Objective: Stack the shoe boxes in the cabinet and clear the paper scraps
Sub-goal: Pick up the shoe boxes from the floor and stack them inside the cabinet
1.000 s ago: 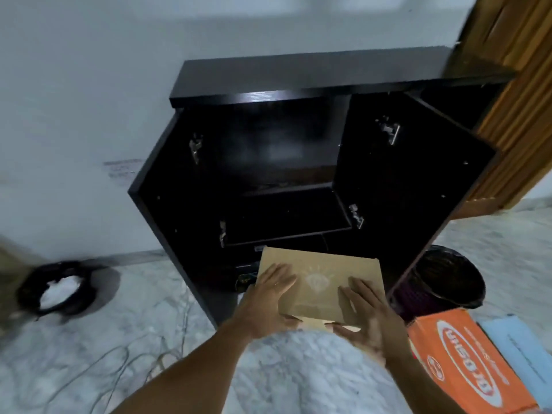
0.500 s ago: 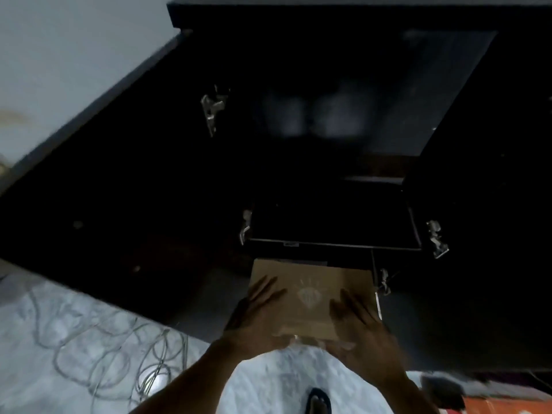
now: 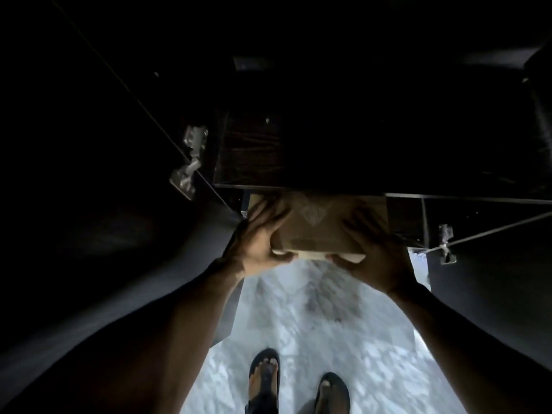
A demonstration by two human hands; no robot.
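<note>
Brown shoe box (image 3: 316, 225) held at near corners, far end already under the dark cabinet (image 3: 268, 156) shelf. Left hand (image 3: 260, 243) and right hand (image 3: 373, 252) each wrapped around a corner. Probably light, stiff cardboard; best gripped at opposite sides, lid pinned.

Both forearms are bare to the frame's edge, with no sleeve, watch or band showing. The left hand (image 3: 259, 244) and right hand (image 3: 377, 254) wear no gloves or rings that can be made out in the dim light. On the feet are dark open-toed sandals: the left sandal (image 3: 264, 372) has a strap crossing behind bare toes, the right sandal (image 3: 333, 392) likewise.
</note>
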